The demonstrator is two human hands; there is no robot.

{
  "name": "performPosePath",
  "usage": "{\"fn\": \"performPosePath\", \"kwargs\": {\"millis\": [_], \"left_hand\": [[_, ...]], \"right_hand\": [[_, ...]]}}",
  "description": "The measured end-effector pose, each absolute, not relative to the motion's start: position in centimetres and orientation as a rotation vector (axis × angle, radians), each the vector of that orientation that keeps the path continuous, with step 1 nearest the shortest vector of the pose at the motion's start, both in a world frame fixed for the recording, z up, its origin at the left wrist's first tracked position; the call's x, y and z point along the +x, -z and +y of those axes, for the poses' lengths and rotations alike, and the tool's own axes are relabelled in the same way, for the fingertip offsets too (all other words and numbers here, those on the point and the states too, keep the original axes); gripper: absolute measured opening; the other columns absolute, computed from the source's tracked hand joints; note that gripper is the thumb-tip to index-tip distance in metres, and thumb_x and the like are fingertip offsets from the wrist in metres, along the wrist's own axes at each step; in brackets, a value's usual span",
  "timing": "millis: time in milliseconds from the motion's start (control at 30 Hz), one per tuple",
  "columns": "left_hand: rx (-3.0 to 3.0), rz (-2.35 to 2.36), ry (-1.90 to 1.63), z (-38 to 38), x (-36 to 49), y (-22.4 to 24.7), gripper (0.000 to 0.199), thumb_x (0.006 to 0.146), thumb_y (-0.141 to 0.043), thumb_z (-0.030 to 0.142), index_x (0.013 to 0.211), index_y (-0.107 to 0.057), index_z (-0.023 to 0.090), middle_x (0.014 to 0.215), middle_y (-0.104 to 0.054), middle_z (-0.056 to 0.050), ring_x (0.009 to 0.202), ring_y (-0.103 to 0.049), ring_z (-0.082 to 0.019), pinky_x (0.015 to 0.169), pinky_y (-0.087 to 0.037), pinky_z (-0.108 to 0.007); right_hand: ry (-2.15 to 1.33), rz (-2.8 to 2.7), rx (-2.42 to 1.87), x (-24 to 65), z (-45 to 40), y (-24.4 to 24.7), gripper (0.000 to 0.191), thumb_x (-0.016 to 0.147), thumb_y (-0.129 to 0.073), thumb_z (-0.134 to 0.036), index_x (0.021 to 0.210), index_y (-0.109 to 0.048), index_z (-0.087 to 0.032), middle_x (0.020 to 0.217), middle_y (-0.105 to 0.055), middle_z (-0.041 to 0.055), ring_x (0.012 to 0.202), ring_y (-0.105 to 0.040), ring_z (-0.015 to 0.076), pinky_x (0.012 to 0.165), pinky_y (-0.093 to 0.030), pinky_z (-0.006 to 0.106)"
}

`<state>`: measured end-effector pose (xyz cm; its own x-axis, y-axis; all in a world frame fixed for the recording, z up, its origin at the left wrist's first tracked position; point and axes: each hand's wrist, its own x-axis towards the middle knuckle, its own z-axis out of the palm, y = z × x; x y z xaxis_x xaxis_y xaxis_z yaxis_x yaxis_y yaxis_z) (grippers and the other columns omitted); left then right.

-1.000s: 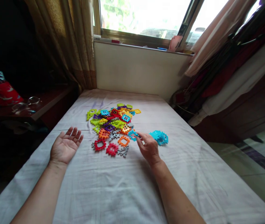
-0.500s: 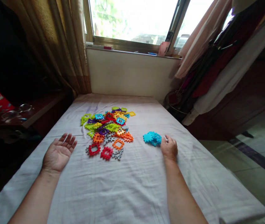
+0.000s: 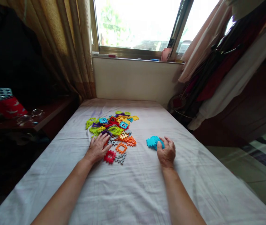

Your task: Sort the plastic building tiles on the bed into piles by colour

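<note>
Mixed pile [image 3: 115,130] overlapped at near-left edge by left hand [image 3: 97,148], spread palm-down; blue pieces [image 3: 152,141], right of pile, partly covered by curled right hand [image 3: 167,153] (grip cannot be told).

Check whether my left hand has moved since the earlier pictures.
Yes: judged against the gold fabric curtain, your bare left hand has moved right, over the multicoloured notched plastic tiles.

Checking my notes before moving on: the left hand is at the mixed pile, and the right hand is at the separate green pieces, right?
Not quite: the head view shows the separate pieces at the right hand are blue, not green. The left hand is at the mixed pile.
</note>
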<state>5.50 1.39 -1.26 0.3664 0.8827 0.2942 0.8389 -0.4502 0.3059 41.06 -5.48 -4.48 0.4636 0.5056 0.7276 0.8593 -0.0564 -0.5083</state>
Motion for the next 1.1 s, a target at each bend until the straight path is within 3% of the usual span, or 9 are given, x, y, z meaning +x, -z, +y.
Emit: {"fn": "performPosePath", "kwargs": {"millis": [233,400,567,700,933,1100], "left_hand": [[2.503,1.830,-0.761,-0.2,1.0,2.8,0.047,0.091,-0.046,0.051,0.126,-0.063,0.025,0.138,-0.060,-0.011,0.129,-0.054,-0.030,0.109,-0.037,-0.054],[2.549,1.866,-0.974,-3.2,1.6,2.8,0.053,0.091,-0.046,0.053,0.130,-0.060,0.019,0.145,-0.052,-0.017,0.134,-0.048,-0.031,0.110,-0.037,-0.050],[2.870,1.276,-0.659,-6.0,6.4,2.3,0.054,0.089,-0.055,0.050,0.139,-0.053,0.031,0.151,-0.046,-0.008,0.141,-0.038,-0.030,0.117,-0.026,-0.054],[2.858,1.242,-0.573,-6.5,7.8,1.9,0.045,0.088,-0.057,0.047,0.132,-0.060,0.037,0.149,-0.049,-0.008,0.139,-0.039,-0.033,0.114,-0.027,-0.060],[2.805,1.390,-0.739,-7.0,7.5,1.7,0.030,0.089,-0.055,0.033,0.115,-0.069,0.027,0.141,-0.057,-0.007,0.138,-0.041,-0.031,0.116,-0.029,-0.056],[2.795,1.438,-0.755,-7.1,7.4,1.8,0.034,0.085,-0.052,0.020,0.113,-0.068,0.025,0.139,-0.059,-0.006,0.137,-0.043,-0.028,0.116,-0.031,-0.053]], "right_hand": [[0.442,-1.319,-1.616,38.4,-5.4,3.7,0.029,0.089,-0.048,-0.029,0.098,-0.073,-0.018,0.113,-0.064,0.0134,0.104,-0.058,0.0263,0.094,-0.047,0.044],[0.399,-1.449,-1.594,36.4,-5.8,3.1,0.025,0.089,-0.050,-0.024,0.096,-0.073,-0.021,0.115,-0.065,0.0100,0.106,-0.057,0.0253,0.096,-0.044,0.044],[0.412,-1.515,-1.536,35.6,-6.2,3.0,0.024,0.089,-0.050,-0.021,0.095,-0.073,-0.022,0.113,-0.067,0.0087,0.104,-0.058,0.0239,0.093,-0.045,0.041],[0.417,-1.558,-1.454,35.3,-6.2,3.2,0.023,0.090,-0.050,-0.020,0.091,-0.073,-0.023,0.109,-0.069,0.0075,0.101,-0.060,0.0222,0.091,-0.046,0.038],[0.328,-1.599,-1.368,34.8,-5.8,3.5,0.023,0.089,-0.051,-0.018,0.091,-0.073,-0.022,0.107,-0.070,0.0079,0.099,-0.061,0.0215,0.090,-0.047,0.038],[0.257,-1.606,-1.364,34.8,-5.6,3.5,0.023,0.089,-0.051,-0.019,0.093,-0.074,-0.022,0.107,-0.071,0.0084,0.101,-0.062,0.0221,0.092,-0.049,0.040]]}}
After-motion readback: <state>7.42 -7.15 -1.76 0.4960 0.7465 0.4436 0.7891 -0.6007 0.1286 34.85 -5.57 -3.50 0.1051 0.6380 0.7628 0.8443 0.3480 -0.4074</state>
